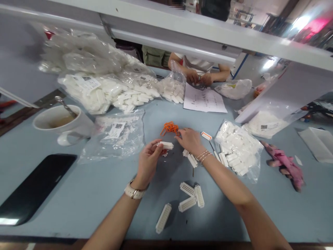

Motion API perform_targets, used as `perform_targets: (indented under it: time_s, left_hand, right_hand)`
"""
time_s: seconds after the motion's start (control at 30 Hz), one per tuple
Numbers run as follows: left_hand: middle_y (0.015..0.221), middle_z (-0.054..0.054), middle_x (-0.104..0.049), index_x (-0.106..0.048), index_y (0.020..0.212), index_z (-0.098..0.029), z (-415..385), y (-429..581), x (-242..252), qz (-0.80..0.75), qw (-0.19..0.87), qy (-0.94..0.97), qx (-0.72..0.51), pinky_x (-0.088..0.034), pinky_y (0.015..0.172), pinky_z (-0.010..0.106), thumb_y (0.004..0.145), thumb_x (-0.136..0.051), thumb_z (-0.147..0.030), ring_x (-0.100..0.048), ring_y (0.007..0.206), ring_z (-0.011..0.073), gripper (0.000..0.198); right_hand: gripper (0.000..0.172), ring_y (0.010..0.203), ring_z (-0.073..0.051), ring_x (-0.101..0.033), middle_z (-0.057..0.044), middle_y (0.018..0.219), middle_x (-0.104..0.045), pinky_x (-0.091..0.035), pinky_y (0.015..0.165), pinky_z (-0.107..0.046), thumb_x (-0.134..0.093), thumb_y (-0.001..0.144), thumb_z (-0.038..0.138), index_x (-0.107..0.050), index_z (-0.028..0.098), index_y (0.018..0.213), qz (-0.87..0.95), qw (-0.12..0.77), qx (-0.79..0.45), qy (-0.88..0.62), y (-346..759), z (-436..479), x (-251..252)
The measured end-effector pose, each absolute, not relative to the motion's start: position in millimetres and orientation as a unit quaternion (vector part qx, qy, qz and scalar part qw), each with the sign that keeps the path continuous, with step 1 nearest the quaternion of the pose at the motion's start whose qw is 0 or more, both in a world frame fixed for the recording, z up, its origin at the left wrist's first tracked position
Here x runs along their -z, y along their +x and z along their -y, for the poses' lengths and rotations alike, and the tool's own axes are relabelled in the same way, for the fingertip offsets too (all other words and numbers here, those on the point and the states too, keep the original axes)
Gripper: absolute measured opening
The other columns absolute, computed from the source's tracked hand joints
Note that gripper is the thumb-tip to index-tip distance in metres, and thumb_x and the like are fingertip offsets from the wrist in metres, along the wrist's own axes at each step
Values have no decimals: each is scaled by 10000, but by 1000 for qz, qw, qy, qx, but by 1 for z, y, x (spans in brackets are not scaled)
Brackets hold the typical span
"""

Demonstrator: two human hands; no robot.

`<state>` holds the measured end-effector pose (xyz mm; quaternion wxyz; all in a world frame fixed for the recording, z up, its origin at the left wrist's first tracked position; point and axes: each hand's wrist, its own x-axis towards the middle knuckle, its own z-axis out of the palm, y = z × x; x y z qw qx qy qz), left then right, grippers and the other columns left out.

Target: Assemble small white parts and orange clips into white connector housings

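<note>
My left hand (148, 160) is closed on a white plastic connector (166, 145), held level above the blue table (91, 194). My right hand (189, 139) lies just to its right, fingers reaching toward a small heap of orange pieces (169, 127); the fingertips look pinched, and I cannot make out what they hold. A few loose white connectors (191, 159) lie under my right wrist. Several more connectors (191, 198) lie nearer me, one (163, 218) off to the left.
An open bag of white connectors (240, 151) sits right of my hand, a flat bag (117, 137) left. A cup with a spoon (61, 121), a black phone (33, 187), pink gloves (286, 166), a paper sheet (204, 100). Another person's hands (199, 78) work across the table.
</note>
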<state>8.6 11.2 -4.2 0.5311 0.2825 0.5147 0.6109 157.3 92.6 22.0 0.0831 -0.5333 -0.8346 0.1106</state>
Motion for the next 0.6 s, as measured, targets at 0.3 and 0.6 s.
perform_targets:
  time_s: [0.3,0.6]
  left_hand:
    - [699,7,-673,-638,994,-136,-8,11,10,-527,556,332,-550,-498,644,257,629,-733,-436,-609,603,117,482]
    - [893,68,-697,-576,1006,-148,-4,16,9,-513,568,361,-533,-507,717,297,651,-721,-416,-651,768,169,467]
  right_hand:
    - [219,884,-232,-580,-122,888,-661,-442,793,-354,-487,866,238,-681,138,859,817,151,-99,-547,161,-96,-21]
    - [139,676,-113,-634,-6,792,-694,-512,650,-231,-589,791,297,-656,201,867,719,316,-407,-466,190,-55,-15]
